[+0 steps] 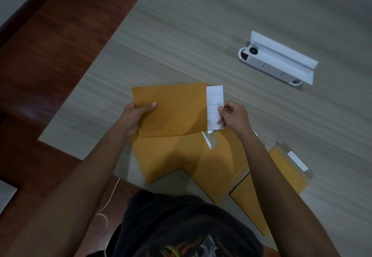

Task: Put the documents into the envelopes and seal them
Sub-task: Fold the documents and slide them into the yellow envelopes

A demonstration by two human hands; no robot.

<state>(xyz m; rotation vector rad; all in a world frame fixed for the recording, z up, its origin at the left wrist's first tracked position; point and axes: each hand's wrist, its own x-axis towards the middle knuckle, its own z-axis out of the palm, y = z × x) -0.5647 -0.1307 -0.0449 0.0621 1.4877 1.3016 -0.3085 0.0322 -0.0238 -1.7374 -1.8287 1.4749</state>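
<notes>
Both hands work one envelope (171, 110) above the counter (201, 35): the left hand (133, 120) grips its closed end, and the right hand (234, 117) pinches a document (215, 104) mostly inside, a strip still jutting from its mouth. Beneath that envelope lie more envelopes (201, 160), some with white seal strips showing, so sealing seems largely ahead.

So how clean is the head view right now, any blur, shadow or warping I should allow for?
Head view: dim overall; print on the document too soft to read; forearm shadows fall over the envelopes on the table; wide-angle bends the table edges.
</notes>
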